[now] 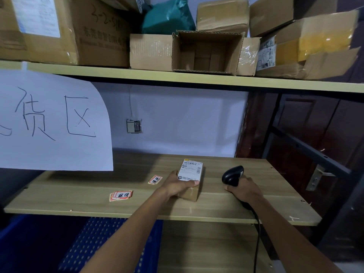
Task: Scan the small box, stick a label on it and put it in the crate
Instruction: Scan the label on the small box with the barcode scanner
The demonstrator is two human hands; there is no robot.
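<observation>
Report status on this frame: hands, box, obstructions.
Left hand gripping small box on shelf. Right hand holding scanner beside it. Labels unused. Nothing in the way.

Shelf board (137, 201): pale wood-grain laminate, smooth, faint sheen. Small box (190, 192): matt brown cardboard; white paper shipping label (190, 171) on top face. Scanner (232, 175): black plastic, glossy highlights. Stickers (120, 195): paper, red-bordered. Crate (94, 245): blue perforated plastic. Upper cartons (151, 52): corrugated cardboard, shiny clear tape. Hanging sign (53, 123): thin white paper.
</observation>
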